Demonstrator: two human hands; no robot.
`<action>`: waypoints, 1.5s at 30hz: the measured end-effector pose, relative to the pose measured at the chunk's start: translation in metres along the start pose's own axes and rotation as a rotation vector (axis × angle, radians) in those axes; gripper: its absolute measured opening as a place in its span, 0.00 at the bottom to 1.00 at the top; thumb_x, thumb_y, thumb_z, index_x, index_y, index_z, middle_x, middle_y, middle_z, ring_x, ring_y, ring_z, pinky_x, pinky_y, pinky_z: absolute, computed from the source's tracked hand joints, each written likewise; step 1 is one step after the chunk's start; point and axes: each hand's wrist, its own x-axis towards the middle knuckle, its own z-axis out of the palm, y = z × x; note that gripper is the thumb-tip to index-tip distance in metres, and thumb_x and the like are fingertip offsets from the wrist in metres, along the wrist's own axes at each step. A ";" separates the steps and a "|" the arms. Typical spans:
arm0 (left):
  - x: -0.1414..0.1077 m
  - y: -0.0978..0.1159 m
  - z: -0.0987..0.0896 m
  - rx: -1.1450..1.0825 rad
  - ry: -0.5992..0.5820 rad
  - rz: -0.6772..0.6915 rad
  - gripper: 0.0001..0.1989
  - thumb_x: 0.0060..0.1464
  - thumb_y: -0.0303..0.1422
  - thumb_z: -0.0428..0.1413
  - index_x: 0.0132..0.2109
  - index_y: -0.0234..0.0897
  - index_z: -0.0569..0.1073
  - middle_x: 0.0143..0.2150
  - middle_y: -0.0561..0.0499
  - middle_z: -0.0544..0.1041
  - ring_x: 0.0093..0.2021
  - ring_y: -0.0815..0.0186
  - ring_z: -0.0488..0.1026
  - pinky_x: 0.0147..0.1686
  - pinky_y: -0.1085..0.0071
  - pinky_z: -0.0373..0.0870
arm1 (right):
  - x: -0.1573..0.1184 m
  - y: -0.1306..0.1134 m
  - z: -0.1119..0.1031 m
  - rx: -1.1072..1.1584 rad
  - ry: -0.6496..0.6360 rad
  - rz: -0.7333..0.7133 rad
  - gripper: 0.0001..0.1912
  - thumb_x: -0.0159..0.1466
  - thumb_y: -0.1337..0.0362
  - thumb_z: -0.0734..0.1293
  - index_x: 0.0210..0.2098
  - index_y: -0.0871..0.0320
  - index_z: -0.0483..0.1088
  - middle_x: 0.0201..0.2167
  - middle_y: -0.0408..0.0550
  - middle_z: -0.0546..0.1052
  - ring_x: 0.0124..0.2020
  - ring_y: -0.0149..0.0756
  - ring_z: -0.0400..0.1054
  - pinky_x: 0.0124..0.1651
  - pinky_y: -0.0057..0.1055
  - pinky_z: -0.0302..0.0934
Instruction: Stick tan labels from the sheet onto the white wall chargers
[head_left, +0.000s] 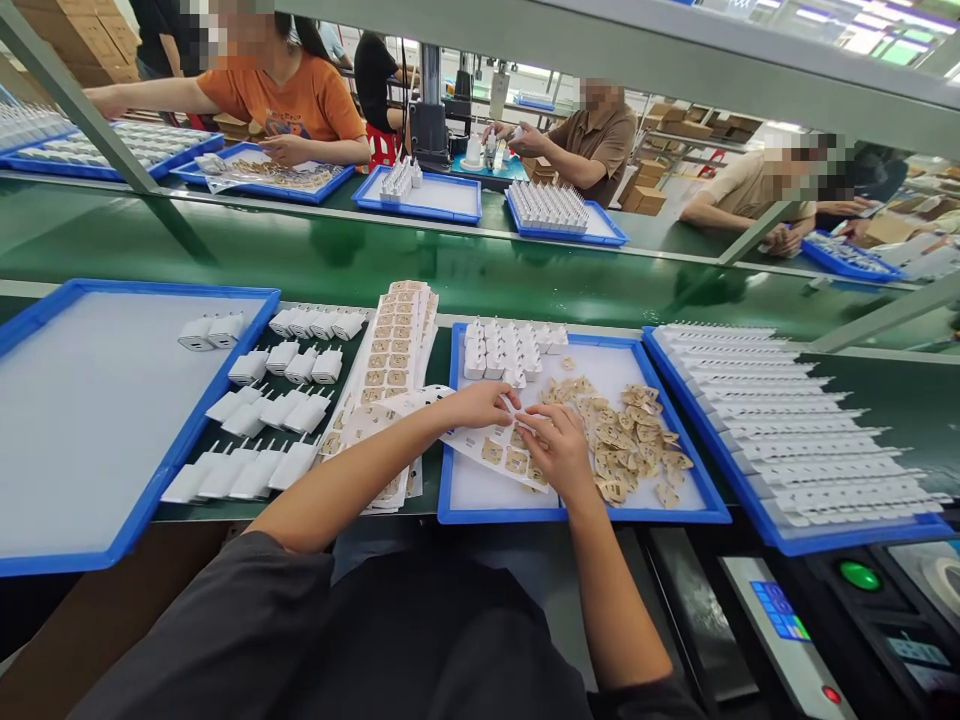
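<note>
Over the blue-rimmed tray (495, 510) in front of me, my left hand (484, 405) is closed in a pinch at the upper edge of a white sticker sheet (480, 445) with tan labels. My right hand (559, 445) is pinched close beside it, fingertips nearly meeting the left ones. A small white bit shows between the fingertips, too small to name. Right of my hands lies a heap of loose tan label pieces (630, 445) in the tray. White charger plugs (499, 350) stand in rows at the tray's back left.
A stack of sticker sheets (390, 340) lies left of the tray, beside rows of white chargers (255, 470). A large tray (112, 420) at far left holds two chargers. Another tray (787, 545) at right is full of chargers. Co-workers sit across the green belt (300, 245).
</note>
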 end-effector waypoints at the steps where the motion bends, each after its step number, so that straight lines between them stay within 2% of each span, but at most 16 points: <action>1: -0.001 0.000 0.001 -0.027 -0.002 -0.002 0.17 0.53 0.29 0.57 0.51 0.35 0.73 0.35 0.51 0.81 0.32 0.66 0.76 0.32 0.74 0.66 | 0.000 0.000 0.000 -0.007 0.002 -0.009 0.09 0.68 0.66 0.68 0.47 0.50 0.76 0.45 0.48 0.79 0.47 0.45 0.69 0.51 0.45 0.62; 6: -0.003 0.002 0.002 -0.114 -0.009 0.003 0.16 0.54 0.28 0.55 0.50 0.35 0.72 0.35 0.51 0.80 0.32 0.67 0.75 0.33 0.74 0.65 | 0.002 -0.002 -0.002 -0.049 0.005 -0.064 0.11 0.68 0.67 0.68 0.49 0.50 0.75 0.43 0.46 0.81 0.45 0.44 0.69 0.51 0.45 0.61; 11: -0.004 0.001 0.001 -0.134 -0.010 -0.008 0.16 0.53 0.29 0.56 0.50 0.36 0.71 0.35 0.52 0.80 0.33 0.66 0.74 0.34 0.73 0.65 | 0.004 -0.006 -0.003 -0.048 0.035 -0.089 0.06 0.67 0.68 0.68 0.43 0.51 0.75 0.41 0.46 0.81 0.44 0.44 0.69 0.50 0.44 0.60; 17: -0.002 -0.004 0.002 -0.130 0.010 -0.029 0.18 0.51 0.28 0.57 0.51 0.37 0.72 0.33 0.53 0.79 0.31 0.66 0.73 0.32 0.73 0.63 | 0.003 -0.006 -0.005 0.017 0.036 -0.050 0.05 0.69 0.69 0.66 0.40 0.54 0.72 0.42 0.48 0.80 0.45 0.44 0.70 0.50 0.43 0.61; 23: -0.004 -0.003 0.003 -0.140 -0.014 -0.021 0.19 0.52 0.29 0.56 0.53 0.36 0.71 0.35 0.52 0.80 0.31 0.67 0.72 0.32 0.73 0.63 | 0.003 -0.005 -0.002 -0.033 -0.016 -0.069 0.08 0.69 0.67 0.67 0.47 0.53 0.74 0.46 0.48 0.80 0.46 0.44 0.70 0.50 0.43 0.61; 29: -0.008 0.001 0.004 -0.131 -0.031 -0.029 0.18 0.53 0.31 0.55 0.52 0.36 0.71 0.32 0.53 0.79 0.28 0.68 0.69 0.30 0.74 0.62 | 0.001 -0.006 -0.002 -0.054 -0.025 -0.071 0.07 0.69 0.66 0.67 0.45 0.51 0.75 0.45 0.46 0.81 0.46 0.44 0.70 0.50 0.42 0.60; 35: -0.006 0.002 0.002 -0.073 -0.016 -0.039 0.19 0.53 0.29 0.55 0.53 0.36 0.71 0.33 0.53 0.79 0.28 0.68 0.71 0.29 0.75 0.63 | 0.002 -0.009 -0.004 -0.016 -0.045 -0.025 0.07 0.69 0.66 0.65 0.40 0.50 0.76 0.44 0.46 0.81 0.46 0.44 0.70 0.50 0.43 0.60; 38: -0.004 -0.001 0.002 0.008 0.026 -0.054 0.18 0.54 0.29 0.55 0.53 0.37 0.72 0.35 0.52 0.80 0.33 0.66 0.75 0.34 0.73 0.67 | 0.002 -0.009 -0.009 0.119 0.013 0.008 0.06 0.69 0.67 0.65 0.39 0.51 0.74 0.43 0.48 0.80 0.46 0.44 0.71 0.51 0.44 0.63; 40: -0.004 -0.003 0.005 0.094 0.091 -0.062 0.17 0.55 0.28 0.54 0.52 0.37 0.72 0.40 0.49 0.81 0.41 0.61 0.76 0.43 0.69 0.68 | 0.002 -0.008 -0.013 0.217 0.112 0.079 0.04 0.68 0.67 0.65 0.40 0.52 0.73 0.42 0.49 0.79 0.45 0.44 0.72 0.51 0.44 0.64; 43: -0.007 0.000 0.015 0.244 0.230 -0.044 0.16 0.57 0.26 0.54 0.52 0.36 0.72 0.50 0.42 0.78 0.56 0.52 0.71 0.58 0.55 0.60 | -0.001 -0.006 -0.017 0.267 0.237 0.218 0.03 0.68 0.66 0.66 0.40 0.53 0.72 0.40 0.50 0.77 0.46 0.44 0.71 0.51 0.45 0.65; 45: -0.008 0.005 0.022 0.357 0.349 -0.003 0.16 0.58 0.27 0.54 0.54 0.35 0.70 0.55 0.39 0.75 0.61 0.47 0.66 0.61 0.49 0.55 | -0.003 -0.006 -0.017 0.262 0.252 0.252 0.03 0.68 0.66 0.66 0.40 0.53 0.72 0.39 0.50 0.77 0.46 0.44 0.71 0.51 0.45 0.66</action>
